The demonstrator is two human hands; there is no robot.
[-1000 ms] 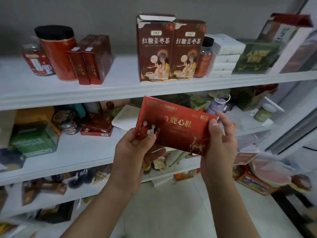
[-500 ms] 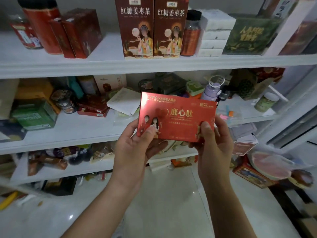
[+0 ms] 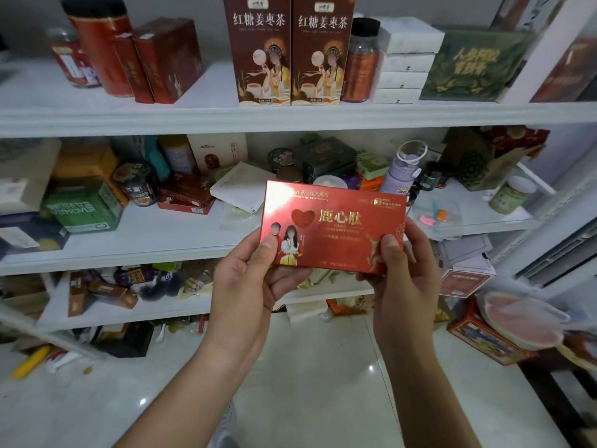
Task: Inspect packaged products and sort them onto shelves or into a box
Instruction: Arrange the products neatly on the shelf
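Note:
A flat red box (image 3: pixel 336 221) with gold lettering, a heart and two printed figures faces me, held level in front of the white shelving. My left hand (image 3: pixel 252 279) grips its lower left corner, thumb on the front and fingers curled behind. My right hand (image 3: pixel 403 276) grips the lower right corner the same way. The box hangs in the air before the middle shelf (image 3: pixel 145 240), touching no shelf.
The top shelf (image 3: pixel 193 114) carries two tall dark red tea cartons (image 3: pixel 287 50), red tins, white boxes and a green box. The middle shelf holds a green carton (image 3: pixel 84 208), jars and a lilac bottle (image 3: pixel 403 176). Tins and packets lie on the floor at right.
The red box has turned from tilted to level and squarely facing me. The view has dropped and come closer to the shelves. Both hands keep their hold.

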